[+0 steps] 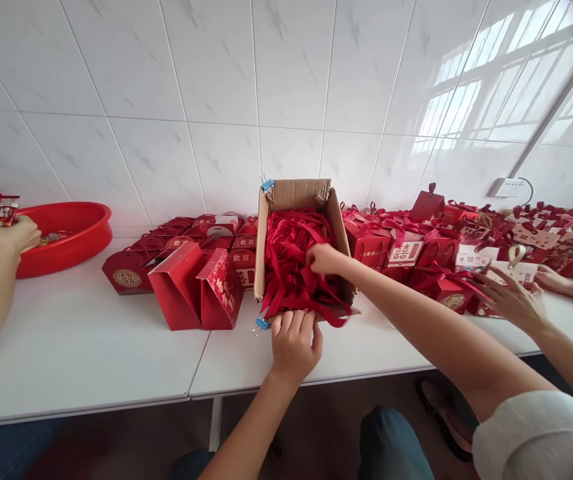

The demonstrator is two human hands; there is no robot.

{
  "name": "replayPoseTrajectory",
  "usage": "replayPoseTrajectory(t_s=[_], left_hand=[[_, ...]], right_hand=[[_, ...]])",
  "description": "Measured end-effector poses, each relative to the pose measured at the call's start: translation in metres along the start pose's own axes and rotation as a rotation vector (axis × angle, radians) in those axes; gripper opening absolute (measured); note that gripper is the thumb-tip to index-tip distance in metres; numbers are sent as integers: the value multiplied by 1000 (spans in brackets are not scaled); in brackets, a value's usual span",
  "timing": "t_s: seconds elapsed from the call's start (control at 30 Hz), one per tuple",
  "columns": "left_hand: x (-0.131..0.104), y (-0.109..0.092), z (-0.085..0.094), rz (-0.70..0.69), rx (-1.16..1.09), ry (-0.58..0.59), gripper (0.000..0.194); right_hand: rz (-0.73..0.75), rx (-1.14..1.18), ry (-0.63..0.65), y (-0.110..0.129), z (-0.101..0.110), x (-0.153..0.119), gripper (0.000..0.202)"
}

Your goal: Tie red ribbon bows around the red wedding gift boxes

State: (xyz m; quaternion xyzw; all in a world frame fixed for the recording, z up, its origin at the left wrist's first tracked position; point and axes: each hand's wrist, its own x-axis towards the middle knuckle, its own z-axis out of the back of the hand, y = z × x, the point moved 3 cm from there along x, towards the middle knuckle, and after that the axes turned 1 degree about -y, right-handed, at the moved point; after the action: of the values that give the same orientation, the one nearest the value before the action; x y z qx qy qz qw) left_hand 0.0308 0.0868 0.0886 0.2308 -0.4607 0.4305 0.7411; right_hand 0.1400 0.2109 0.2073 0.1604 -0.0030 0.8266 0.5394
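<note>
An open cardboard box (260, 253) full of tangled red ribbons (291, 250) stands in front of me. My left hand (295, 343) holds its near edge, the fingers hooked over the rim. Inside the box, my right hand (327, 259) is closed among the ribbons at the right side; its fingertips are partly hidden. Blue binder clips (262, 324) sit at two left corners of the box. Left of it, two red gift boxes (179, 287) with slanted tops stand close together on the white table (116, 360).
Many red gift boxes (366, 243) with ribbon bows fill the table to the right. More boxes (129, 270) stand at the left. Co-workers' hands (514, 297) touch boxes at right; another person's hand (9, 233) holds a wrapped packet above a red basin (86, 230).
</note>
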Motion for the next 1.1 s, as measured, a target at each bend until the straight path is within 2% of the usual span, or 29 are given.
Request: replayPoseTrajectory(t_s=[0.07,0.13,0.4,0.47,0.57,0.63,0.7,0.77,0.87,0.97,1.1], left_hand=[[0,0,-1,0,-4,-5,13],[0,1,-1,0,-10,-9,14],[1,1,-1,-3,-31,-26,12],[1,1,0,-5,-29,-30,12],[1,0,0,-8,-25,-31,12],[1,0,1,-12,-23,-30,12],[1,0,1,-16,-21,-29,12],[1,0,1,-18,-19,-30,12],[1,0,1,-21,-14,-31,14],[1,1,1,-24,-5,-34,14],[2,1,1,-27,-2,-40,14]], right_hand=[[-16,50,-112,-3,12,10,40],[-3,96,-155,-4,21,15,49],[53,42,-76,-3,45,6,35],[74,8,61,2,49,-2,27],[108,-21,473,11,38,-19,13],[99,-38,690,16,23,-31,19],[86,-53,740,17,10,-35,34],[85,-54,678,15,0,-32,48],[61,-41,447,7,1,-15,61],[19,-18,248,-6,9,5,60],[4,10,182,-18,13,18,47]])
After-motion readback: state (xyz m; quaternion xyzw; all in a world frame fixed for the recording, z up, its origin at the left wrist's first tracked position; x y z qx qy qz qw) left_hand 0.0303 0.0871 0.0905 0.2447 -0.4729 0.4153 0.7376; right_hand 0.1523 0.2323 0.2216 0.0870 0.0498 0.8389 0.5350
